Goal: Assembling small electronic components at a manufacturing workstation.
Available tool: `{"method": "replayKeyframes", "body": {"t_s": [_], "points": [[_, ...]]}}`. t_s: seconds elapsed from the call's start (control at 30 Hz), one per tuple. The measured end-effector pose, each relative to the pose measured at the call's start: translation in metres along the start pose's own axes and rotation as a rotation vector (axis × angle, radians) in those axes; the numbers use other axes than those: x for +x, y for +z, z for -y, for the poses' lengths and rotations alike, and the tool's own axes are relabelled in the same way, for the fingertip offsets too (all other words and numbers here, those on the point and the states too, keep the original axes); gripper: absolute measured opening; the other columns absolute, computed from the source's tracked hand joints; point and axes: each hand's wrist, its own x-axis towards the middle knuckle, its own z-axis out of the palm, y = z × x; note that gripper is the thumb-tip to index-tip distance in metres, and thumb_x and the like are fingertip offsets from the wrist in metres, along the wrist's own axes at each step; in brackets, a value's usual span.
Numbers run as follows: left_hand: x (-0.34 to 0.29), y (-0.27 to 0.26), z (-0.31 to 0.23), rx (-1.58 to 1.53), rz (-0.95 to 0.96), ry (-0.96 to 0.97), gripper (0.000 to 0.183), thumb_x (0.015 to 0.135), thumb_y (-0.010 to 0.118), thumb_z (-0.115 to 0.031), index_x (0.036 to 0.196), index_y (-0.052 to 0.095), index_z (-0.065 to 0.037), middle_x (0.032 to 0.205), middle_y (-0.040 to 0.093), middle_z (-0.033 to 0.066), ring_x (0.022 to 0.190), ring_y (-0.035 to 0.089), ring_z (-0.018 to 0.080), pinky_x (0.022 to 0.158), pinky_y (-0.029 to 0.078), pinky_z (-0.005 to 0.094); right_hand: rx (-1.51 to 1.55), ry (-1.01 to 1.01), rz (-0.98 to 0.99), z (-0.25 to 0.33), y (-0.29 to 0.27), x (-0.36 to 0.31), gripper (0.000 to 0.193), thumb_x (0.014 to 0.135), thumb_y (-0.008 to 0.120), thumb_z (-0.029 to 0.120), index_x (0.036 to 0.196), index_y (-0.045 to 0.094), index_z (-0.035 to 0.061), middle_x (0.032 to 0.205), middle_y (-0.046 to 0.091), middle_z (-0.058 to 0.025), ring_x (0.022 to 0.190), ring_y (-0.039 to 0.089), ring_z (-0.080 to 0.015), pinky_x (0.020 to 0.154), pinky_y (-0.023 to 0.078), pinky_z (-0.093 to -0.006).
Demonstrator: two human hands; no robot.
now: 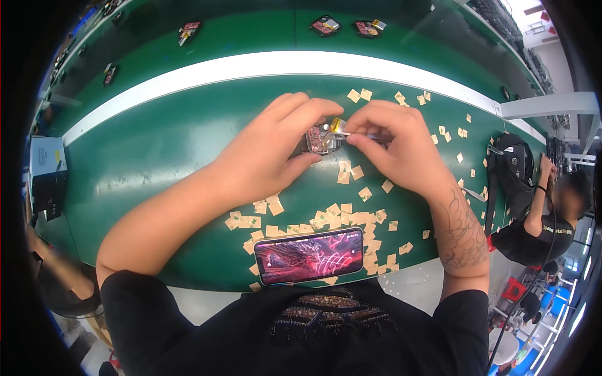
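Observation:
Between the thumb and fingers of my left hand [269,141] sits a small dark device housing [322,139], its open side up and a reddish circuit board showing inside. My right hand [398,141] is closed at the housing's right side, thumb and forefinger pinching at a small silver pouch battery [339,126] with a yellow taped end. The battery is tilted over the housing's upper right edge. A slim grey piece [378,136] also shows between the right fingers; what it is I cannot make out. Both hands are just above the green table [157,150].
Many beige adhesive squares [342,216] lie scattered near me and to the right. A phone [310,257] playing a picture lies at the near edge. Beyond a white rail [282,62], more housings [326,25] lie. A black backpack [514,169] and a person [545,219] are at right.

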Motion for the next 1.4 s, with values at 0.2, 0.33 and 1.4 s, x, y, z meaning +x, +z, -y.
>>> {"method": "replayKeyframes", "body": {"t_s": [0.2,0.33,1.4], "points": [[-0.004,-0.002,0.0,-0.004,-0.026,-0.048,0.07,0.079,0.087,0.003,0.142,0.058,-0.007,0.122,0.065,0.0126,0.111,0.068,0.0283,0.09,0.057,0.0388,0.017,0.003,0.058,0.012,-0.018,0.006,0.022,0.087,0.081,-0.001,0.106,0.072,0.0042,0.091,0.063,-0.0075,0.08,0.071,-0.0231,0.07,0.058,-0.0355],[-0.004,-0.002,0.002,0.026,-0.038,-0.008,0.066,0.08,0.088,0.002,0.139,0.06,-0.007,0.117,0.066,0.0113,0.11,0.068,0.0274,0.09,0.056,0.0376,-0.169,-0.24,0.016,-0.003,0.0,0.004,0.024,0.086,0.082,0.001,0.107,0.072,0.0054,0.093,0.064,-0.0071,0.081,0.071,-0.0266,0.071,0.058,-0.0364],[-0.008,-0.001,0.006,0.183,-0.059,0.217,0.04,0.077,0.088,-0.002,0.112,0.069,-0.005,0.107,0.066,0.0094,0.098,0.064,0.0325,0.083,0.056,0.0418,-0.057,-0.004,-0.064,0.019,0.017,0.001,0.027,0.09,0.077,-0.004,0.117,0.074,0.0023,0.096,0.071,-0.008,0.068,0.06,-0.0156,0.063,0.048,-0.0292]]}}
